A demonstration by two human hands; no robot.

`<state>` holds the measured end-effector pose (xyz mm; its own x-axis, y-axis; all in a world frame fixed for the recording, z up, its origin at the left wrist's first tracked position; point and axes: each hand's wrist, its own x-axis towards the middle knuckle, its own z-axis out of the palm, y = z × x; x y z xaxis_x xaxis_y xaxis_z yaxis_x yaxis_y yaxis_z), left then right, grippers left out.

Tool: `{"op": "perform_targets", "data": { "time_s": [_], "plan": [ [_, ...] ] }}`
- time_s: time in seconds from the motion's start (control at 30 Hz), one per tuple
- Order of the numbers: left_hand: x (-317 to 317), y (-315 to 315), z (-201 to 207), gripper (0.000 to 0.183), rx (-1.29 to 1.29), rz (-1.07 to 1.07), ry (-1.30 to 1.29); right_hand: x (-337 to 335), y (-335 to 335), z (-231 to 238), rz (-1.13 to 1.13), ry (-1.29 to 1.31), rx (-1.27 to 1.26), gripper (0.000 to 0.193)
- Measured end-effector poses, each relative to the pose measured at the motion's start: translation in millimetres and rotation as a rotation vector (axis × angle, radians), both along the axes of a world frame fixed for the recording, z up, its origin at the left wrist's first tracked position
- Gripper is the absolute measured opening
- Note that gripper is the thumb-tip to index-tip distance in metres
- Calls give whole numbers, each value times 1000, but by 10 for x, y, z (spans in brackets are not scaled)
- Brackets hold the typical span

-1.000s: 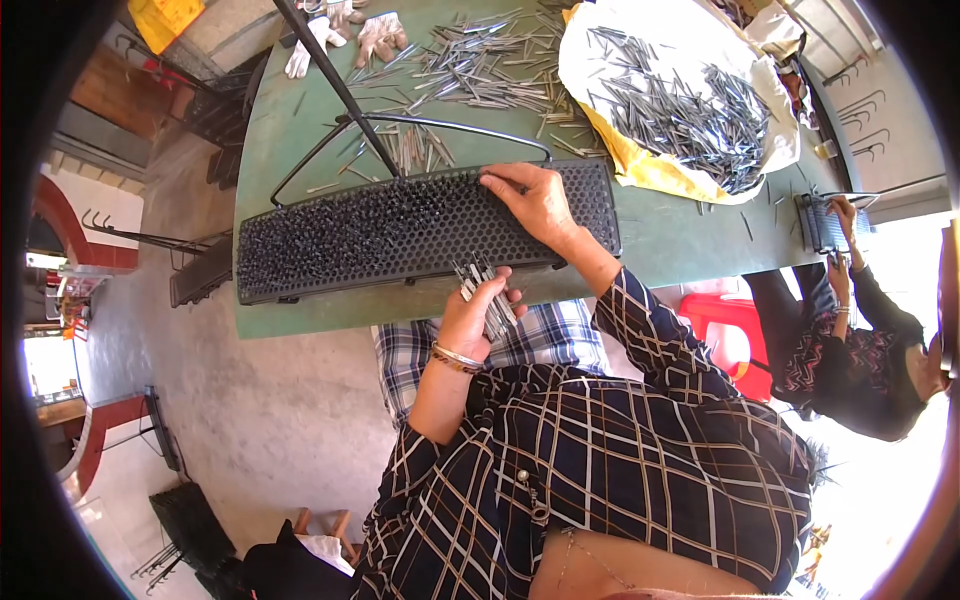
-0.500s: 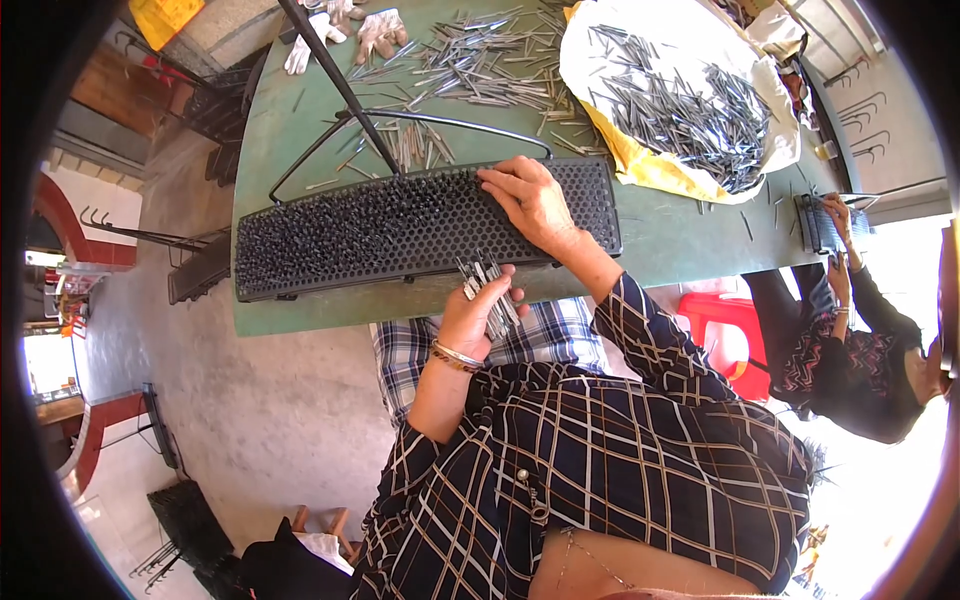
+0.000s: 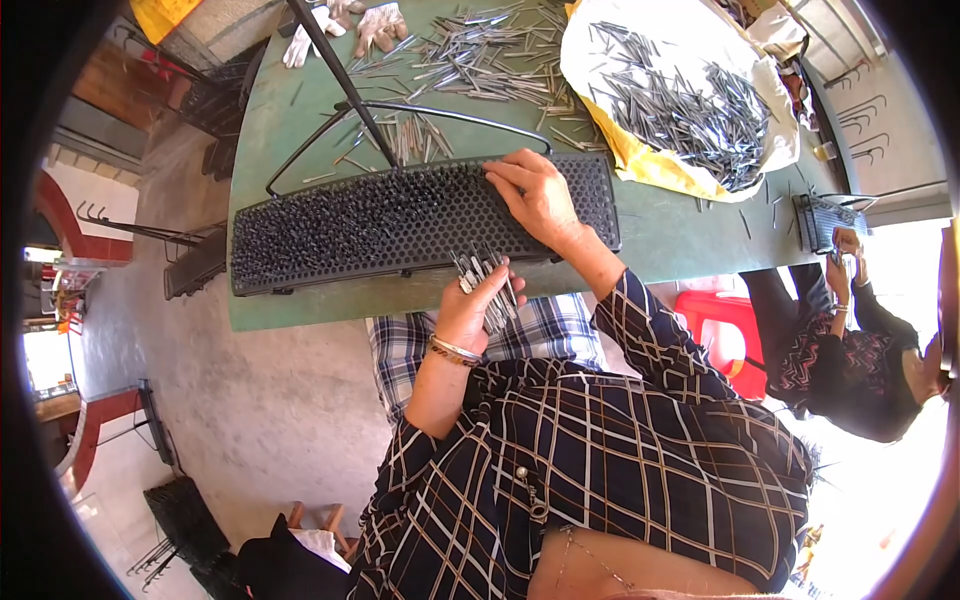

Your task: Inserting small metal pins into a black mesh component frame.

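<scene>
A long black rack (image 3: 425,232) full of round holes lies across the near side of the table. Its left part is crowded with dark upright pieces, while holes show bare towards the right. My left hand (image 3: 466,315) is closed round a bundle of thin metal rods (image 3: 480,272), just in front of the rack's near edge. Over the right part of the rack, my right hand (image 3: 540,200) has its fingertips pinched together at the far rows of holes. Whatever lies between those fingertips is hidden.
A black metal stand (image 3: 350,98) rises behind the rack. Loose rods (image 3: 480,55) are strewn on the green table (image 3: 680,235), with more piled on a white and yellow sack (image 3: 610,140). Work gloves (image 3: 380,28) lie at the back left. Another person (image 3: 860,350) works at right by a red stool (image 3: 720,320).
My hands hold nearly the same places, the right fingertips shifting slightly along the far rows. At right, the other person's hands have drawn back from their rack.
</scene>
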<state>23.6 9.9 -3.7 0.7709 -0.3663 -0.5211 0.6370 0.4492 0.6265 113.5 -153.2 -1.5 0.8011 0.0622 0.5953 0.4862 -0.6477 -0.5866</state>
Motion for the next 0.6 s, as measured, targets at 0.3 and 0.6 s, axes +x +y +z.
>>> {"op": "perform_targets", "data": {
  "time_s": [0.3,0.6],
  "plan": [
    [6,-6,11,21,-35,19,19,10,-36,31,-9,-46,-80,12],
    [1,-11,18,24,17,16,1,45,-10,123,-12,22,-315,13]
  ]
}}
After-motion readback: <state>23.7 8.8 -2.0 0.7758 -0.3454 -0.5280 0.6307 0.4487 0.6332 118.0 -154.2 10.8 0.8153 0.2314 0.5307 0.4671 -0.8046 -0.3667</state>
